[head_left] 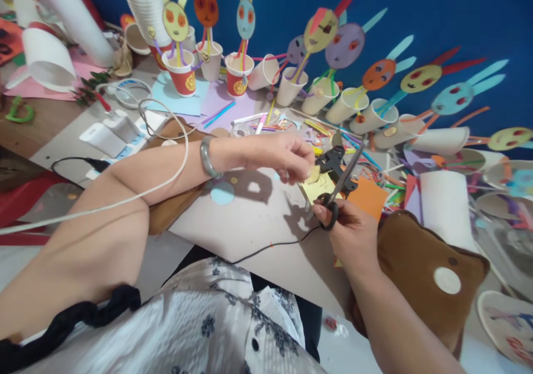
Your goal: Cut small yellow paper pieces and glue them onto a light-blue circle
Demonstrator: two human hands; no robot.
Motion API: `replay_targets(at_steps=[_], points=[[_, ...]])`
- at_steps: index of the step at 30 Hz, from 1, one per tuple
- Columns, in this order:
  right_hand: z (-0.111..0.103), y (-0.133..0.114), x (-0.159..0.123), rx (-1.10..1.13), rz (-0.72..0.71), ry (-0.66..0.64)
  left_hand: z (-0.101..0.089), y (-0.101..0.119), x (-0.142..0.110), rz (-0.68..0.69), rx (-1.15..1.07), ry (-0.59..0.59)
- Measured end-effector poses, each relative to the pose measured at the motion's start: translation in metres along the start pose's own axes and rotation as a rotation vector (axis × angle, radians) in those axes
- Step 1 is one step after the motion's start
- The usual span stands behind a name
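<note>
My right hand (353, 235) grips a pair of scissors (346, 177) by the black handles, the blades pointing up and away. Above the table, my left hand (291, 155) has its fingers curled together. A small yellow paper piece (313, 174) shows at its fingertips; whether they hold it or it lies beneath, I cannot tell. Yellow paper (322, 187) lies just under the scissors and left fingertips. Behind the scissors rests a black glue gun (331, 160). Orange paper (368, 193) is beside my right hand. A light-blue paper disc (222, 193) lies below my left wrist.
Paper cups (291, 88) with rabbit-faced figures line the blue wall. Coloured strips and scraps (391, 182) cover the table's right side. A white cable (166, 182) crosses my left forearm; a black cord (270, 246) runs towards me. A brown bag-like item (410, 252) sits at right.
</note>
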State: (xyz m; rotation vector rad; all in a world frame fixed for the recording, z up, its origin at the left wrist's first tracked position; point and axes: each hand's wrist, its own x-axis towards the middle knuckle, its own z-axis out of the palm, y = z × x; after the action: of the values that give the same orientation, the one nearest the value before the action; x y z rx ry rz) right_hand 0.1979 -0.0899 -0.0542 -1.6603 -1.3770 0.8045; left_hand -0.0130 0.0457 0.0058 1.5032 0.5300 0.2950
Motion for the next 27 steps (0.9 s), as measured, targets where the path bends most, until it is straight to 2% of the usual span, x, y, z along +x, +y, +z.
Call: replay_targets(at_steps=[2, 4, 6, 9, 12, 15, 21, 25, 27], points=[[0.0, 0.001, 0.001, 0.02, 0.035, 0.009, -0.016, 0.004, -0.002, -0.151, 0.241, -0.239], [0.001, 0.002, 0.003, 0.029, 0.05, 0.01, -0.028, 0.006, -0.004, -0.32, 0.435, -0.288], [0.001, 0.003, 0.004, 0.038, 0.056, 0.02, -0.035, 0.006, -0.005, -0.421, 0.581, -0.275], [0.002, 0.004, 0.005, 0.052, 0.067, 0.038, -0.036, 0.005, -0.005, -0.482, 0.692, -0.323], [0.002, 0.004, 0.005, 0.045, 0.068, 0.035, -0.033, 0.003, -0.005, -0.512, 0.707, -0.422], [0.002, 0.004, 0.006, 0.04, 0.072, 0.028, -0.032, -0.001, -0.005, -0.503, 0.729, -0.463], [0.004, 0.006, 0.005, 0.07, 0.056, 0.039, -0.028, -0.003, -0.005, -0.518, 0.808, -0.481], [0.003, 0.005, 0.004, 0.055, 0.041, 0.036, -0.024, -0.001, -0.008, -0.605, 0.765, -0.336], [0.003, 0.004, 0.004, 0.033, 0.035, 0.036, -0.025, -0.001, -0.008, -0.584, 0.703, -0.286]])
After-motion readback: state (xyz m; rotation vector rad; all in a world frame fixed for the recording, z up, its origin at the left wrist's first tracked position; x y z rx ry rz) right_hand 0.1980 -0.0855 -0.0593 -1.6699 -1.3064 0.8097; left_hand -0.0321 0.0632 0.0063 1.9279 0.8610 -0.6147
